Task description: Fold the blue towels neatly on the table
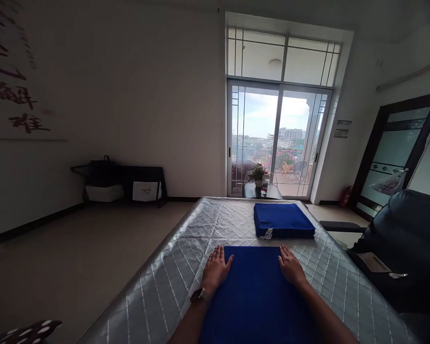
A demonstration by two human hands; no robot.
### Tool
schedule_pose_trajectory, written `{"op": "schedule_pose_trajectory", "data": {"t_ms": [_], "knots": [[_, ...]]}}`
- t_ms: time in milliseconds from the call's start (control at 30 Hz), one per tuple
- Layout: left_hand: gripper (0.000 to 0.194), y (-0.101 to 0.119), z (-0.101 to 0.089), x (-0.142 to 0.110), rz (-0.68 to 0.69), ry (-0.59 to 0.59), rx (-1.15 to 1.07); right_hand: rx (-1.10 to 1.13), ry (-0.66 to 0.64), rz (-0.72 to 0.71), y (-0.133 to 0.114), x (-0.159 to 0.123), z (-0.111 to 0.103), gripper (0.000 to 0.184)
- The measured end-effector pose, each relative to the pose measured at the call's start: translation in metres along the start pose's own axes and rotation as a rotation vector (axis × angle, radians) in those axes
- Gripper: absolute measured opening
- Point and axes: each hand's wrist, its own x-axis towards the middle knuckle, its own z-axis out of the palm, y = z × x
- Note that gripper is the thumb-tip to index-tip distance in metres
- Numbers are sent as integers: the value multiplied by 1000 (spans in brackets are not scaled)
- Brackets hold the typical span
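A blue cloth [258, 296] lies flat on the silver quilted table cover [186, 253], its near end running out of the picture at the bottom. My left hand [217, 268] rests on the cloth's far left corner, fingers stretched forward and thumb apart. At the far right corner lies my right hand [291, 266], likewise flat with the fingers extended. Neither hand grips the fabric. Just beyond them sits a stack of folded blue cloths [284, 220], a white label hanging from its front edge. A dark watch [199, 295] is on my left wrist.
A black armchair [412, 234] stands close to the table's right side. Past the far edge is a small dark table [251, 192] with a potted plant [258, 173] and a bottle [264, 184]. A low black bench [143, 174] with bags stands at the left wall.
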Motion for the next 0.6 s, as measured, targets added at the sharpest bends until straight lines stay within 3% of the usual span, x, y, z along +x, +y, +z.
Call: {"op": "schedule_pose_trajectory", "data": {"t_ms": [367, 600], "knots": [[85, -1, 5, 0, 19, 11, 54, 16, -3, 26, -1, -1, 2, 67], [88, 3, -1, -2, 2, -67, 107, 65, 9, 37, 1, 0, 6, 69]]}}
